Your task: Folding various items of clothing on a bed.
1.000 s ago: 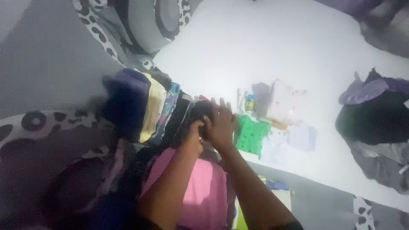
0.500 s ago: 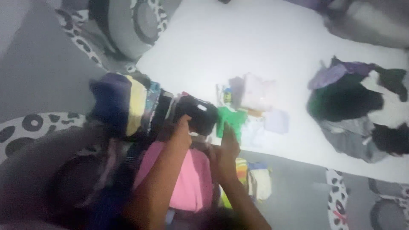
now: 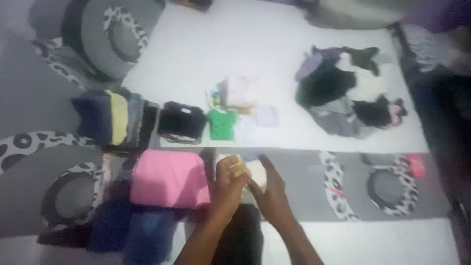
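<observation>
My left hand [image 3: 226, 187] and my right hand [image 3: 271, 192] rest together on a small folded pale cloth with a yellow patch [image 3: 251, 172], on the grey patterned sheet. The left fingers curl over its left edge; the right hand lies flatter on its right side. Just left of the hands sits a folded pink garment [image 3: 169, 178]. A folded black garment [image 3: 183, 121] lies farther up, apart from both hands. A dark cloth [image 3: 240, 235] lies under my forearms.
A stack of folded clothes [image 3: 115, 119] in navy, yellow and blue stands at the left. Small green and white folded pieces [image 3: 222, 123] lie on the white sheet [image 3: 206, 49]. An unfolded heap of dark clothes [image 3: 346, 93] lies at the right. Blue folded items [image 3: 147, 235] sit at lower left.
Both hands have left the folded black garment and moved down toward me onto the small pale cloth. The view has shifted right, showing more of the heap.
</observation>
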